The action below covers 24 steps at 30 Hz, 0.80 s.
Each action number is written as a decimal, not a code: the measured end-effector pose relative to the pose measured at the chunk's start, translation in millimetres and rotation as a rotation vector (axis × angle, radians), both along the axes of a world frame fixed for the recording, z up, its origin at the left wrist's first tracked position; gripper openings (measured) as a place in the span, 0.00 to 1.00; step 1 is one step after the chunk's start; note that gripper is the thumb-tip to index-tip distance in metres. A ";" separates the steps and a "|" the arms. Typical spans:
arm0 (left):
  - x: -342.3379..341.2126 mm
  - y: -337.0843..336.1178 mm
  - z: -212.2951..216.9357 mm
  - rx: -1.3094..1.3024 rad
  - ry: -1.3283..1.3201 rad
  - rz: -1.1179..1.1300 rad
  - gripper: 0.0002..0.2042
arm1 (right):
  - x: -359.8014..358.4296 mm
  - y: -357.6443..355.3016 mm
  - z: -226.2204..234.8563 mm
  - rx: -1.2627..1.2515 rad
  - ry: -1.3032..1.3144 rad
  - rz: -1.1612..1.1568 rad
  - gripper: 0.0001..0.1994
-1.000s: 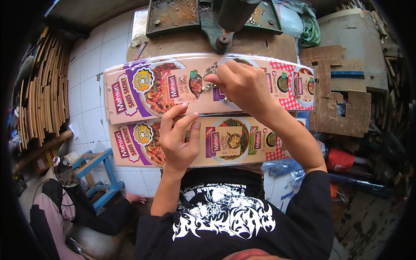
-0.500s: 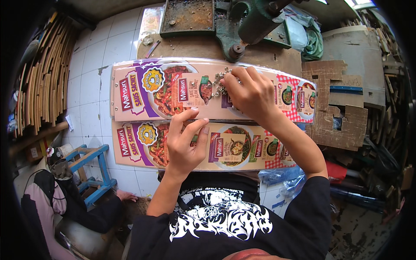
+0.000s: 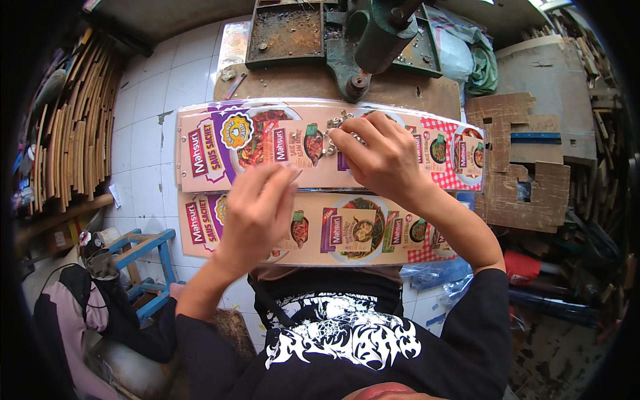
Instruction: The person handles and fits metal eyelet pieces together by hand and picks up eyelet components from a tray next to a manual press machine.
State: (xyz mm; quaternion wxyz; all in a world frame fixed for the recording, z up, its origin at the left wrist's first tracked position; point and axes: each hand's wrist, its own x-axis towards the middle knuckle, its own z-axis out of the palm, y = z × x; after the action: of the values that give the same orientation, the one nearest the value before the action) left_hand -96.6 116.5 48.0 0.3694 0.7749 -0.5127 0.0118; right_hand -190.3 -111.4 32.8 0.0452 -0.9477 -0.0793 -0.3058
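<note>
Two long printed display boards lie one behind the other, an upper board [image 3: 393,167] and a lower board [image 3: 307,252], both beige with food pictures and glossy plastic edges. Small silvery metal eyelets [image 3: 343,118] are heaped loosely on the upper board. Over this heap my right hand [image 3: 387,150] rests with fingers curled and tips pinched among the eyelets; its fingers hide what they grip. My left hand [image 3: 257,213], a little smeared, hovers above the boards' left half with fingertips pressed together. Whatever sits between those tips is too small to make out.
Beyond the boards stands a green metal press [image 3: 380,43], flanked by a shallow tray [image 3: 287,37] of small bits. Cut brown cardboard [image 3: 497,190] lies at right. Cardboard sheets [image 3: 80,127] are stacked at left, above a blue wooden frame [image 3: 163,260] and a seated person [image 3: 70,320].
My left hand has moved left and its fingers, apart before, have closed together. My right hand stays at the eyelets, shifted slightly left. The other person's hand at left has drawn back.
</note>
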 end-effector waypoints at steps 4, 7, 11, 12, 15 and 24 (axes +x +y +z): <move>39.1 -28.4 -2.2 0.031 -0.157 -0.017 0.13 | -7.0 5.9 20.0 0.140 0.014 0.019 0.13; 44.2 -42.4 -10.8 0.164 -0.086 -0.083 0.09 | -21.1 1.2 28.6 0.186 0.017 0.004 0.12; 38.5 -55.9 -17.3 0.106 -0.108 -0.148 0.07 | -35.6 -13.9 36.5 0.237 0.024 -0.017 0.11; 37.3 -58.6 -19.7 0.047 -0.126 -0.177 0.07 | -38.7 -19.0 38.1 0.268 0.029 -0.015 0.10; 30.1 -58.6 -16.4 0.074 -0.043 -0.204 0.09 | -34.0 -53.8 32.6 0.354 0.067 -0.069 0.07; 5.0 -32.0 -3.6 0.177 0.011 -0.018 0.21 | 46.3 -201.2 4.1 0.441 0.024 -0.249 0.07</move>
State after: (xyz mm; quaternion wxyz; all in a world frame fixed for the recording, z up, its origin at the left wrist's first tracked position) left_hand -91.6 84.6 44.3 0.3024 0.8000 -0.5165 -0.0411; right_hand -144.0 -312.6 36.9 0.2135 -0.9210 0.1074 -0.3077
